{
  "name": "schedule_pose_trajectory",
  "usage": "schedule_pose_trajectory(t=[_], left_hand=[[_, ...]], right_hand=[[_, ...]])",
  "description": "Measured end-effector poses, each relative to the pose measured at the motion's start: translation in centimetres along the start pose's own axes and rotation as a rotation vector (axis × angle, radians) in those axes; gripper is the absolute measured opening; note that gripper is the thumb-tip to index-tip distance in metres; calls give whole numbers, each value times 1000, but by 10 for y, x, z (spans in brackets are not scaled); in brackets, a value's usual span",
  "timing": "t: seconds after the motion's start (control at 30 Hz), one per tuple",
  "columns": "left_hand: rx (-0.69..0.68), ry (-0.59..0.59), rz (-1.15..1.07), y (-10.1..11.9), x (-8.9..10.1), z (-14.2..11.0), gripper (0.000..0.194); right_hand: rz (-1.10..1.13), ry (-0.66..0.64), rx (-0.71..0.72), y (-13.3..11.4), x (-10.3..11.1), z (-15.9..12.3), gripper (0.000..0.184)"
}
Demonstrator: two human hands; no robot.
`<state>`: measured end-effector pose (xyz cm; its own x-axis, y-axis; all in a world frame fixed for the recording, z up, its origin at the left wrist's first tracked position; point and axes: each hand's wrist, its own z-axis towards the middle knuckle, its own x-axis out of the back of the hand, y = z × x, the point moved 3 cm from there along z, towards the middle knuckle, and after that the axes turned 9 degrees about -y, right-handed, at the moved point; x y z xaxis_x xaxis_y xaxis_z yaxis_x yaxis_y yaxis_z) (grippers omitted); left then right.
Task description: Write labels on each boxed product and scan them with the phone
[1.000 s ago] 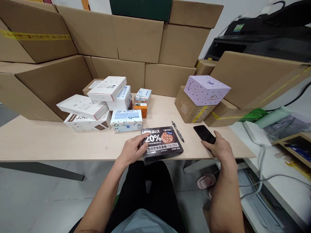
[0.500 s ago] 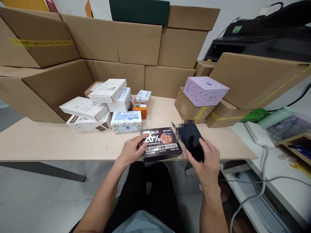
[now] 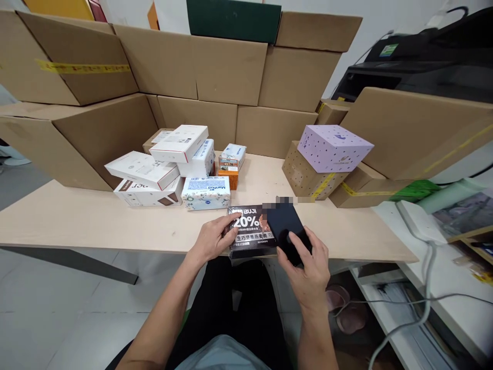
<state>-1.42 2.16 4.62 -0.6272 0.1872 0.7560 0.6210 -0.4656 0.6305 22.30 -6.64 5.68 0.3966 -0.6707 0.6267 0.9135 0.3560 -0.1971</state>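
My left hand (image 3: 210, 237) has its thumb and fingers on the left end of a black chocolate box (image 3: 248, 250) with white lettering, which lies flat at the table's front edge. A smartphone-like flat, black, rectangular thing (image 3: 287, 228) is in my right hand (image 3: 308, 262), gripped by its lower right part. It is tilted over the right end of the box and hides part of the printed picture there. Blurred squares cover its far end. Whether it touches the box I cannot tell.
Behind my left hand stand white boxes (image 3: 143, 169) in a stack, a Manhua tissue pack (image 3: 206, 194) and a small orange box (image 3: 228, 180). A purple box (image 3: 335, 146) sits on a brown dotted box (image 3: 311, 177) at right. Cardboard walls (image 3: 215, 67) enclose the table (image 3: 77, 221).
My right hand has moved left with the black smartphone-like thing, from beside the chocolate box to over its right end. My left hand stays on the box. The view has shifted slightly.
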Motion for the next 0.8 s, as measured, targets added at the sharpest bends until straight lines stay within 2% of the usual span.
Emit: schedule_pose_trajectory(t=[0.4, 0.8], left_hand=[[5, 11, 9, 2, 2, 0, 44], [5, 7, 12, 1, 1, 0, 44]], right_hand=[[16, -21, 5, -2, -5, 2, 51], [25, -11, -9, 1, -3, 5, 57]])
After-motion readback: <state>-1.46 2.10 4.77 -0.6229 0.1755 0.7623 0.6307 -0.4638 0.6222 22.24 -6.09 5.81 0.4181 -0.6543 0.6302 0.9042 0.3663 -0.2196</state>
